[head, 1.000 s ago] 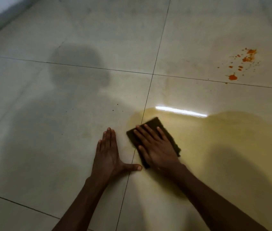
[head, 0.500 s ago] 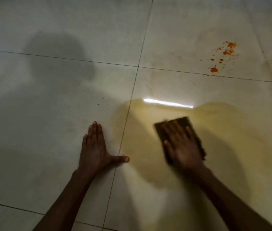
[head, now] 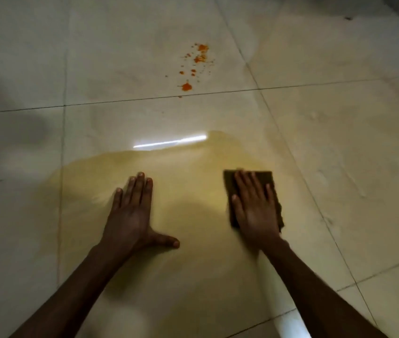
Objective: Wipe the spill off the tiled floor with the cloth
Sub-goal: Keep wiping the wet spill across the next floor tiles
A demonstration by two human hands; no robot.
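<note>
A wide yellowish wet smear (head: 188,191) spreads over the pale tiled floor (head: 352,154) in front of me. Farther off lies a patch of orange-red spatter (head: 194,67), untouched. My right hand (head: 254,211) presses flat on a dark brown folded cloth (head: 267,179), which lies at the right side of the smear; the hand hides most of the cloth. My left hand (head: 132,215) rests flat on the wet tile with fingers together and thumb out, holding nothing.
Dark grout lines (head: 291,86) cross the floor around the smear. A bright strip of reflected light (head: 169,142) lies on the tile beyond my hands. A small dark speck (head: 348,18) sits at the far right.
My right hand has slid the cloth from the left part of the smear to its right side. The view has turned right, so the orange spatter now lies near centre.
</note>
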